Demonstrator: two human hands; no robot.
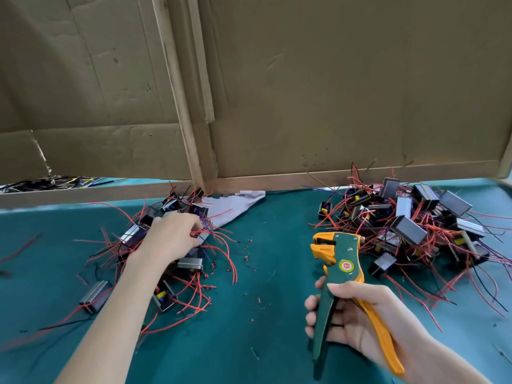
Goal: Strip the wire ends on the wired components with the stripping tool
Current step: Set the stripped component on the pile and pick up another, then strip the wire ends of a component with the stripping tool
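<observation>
Stripping tool (338,262) rises beside component pile (409,230), cardboard (332,106) behind.

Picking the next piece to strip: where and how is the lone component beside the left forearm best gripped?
Probably from above, pinching the lone component across its narrow block body. It lies flat on the green mat, apart from the pile, its wires trailing toward the near edge, so the ends stay free.

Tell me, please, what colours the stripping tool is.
The stripping tool is green and orange, head view.
</observation>
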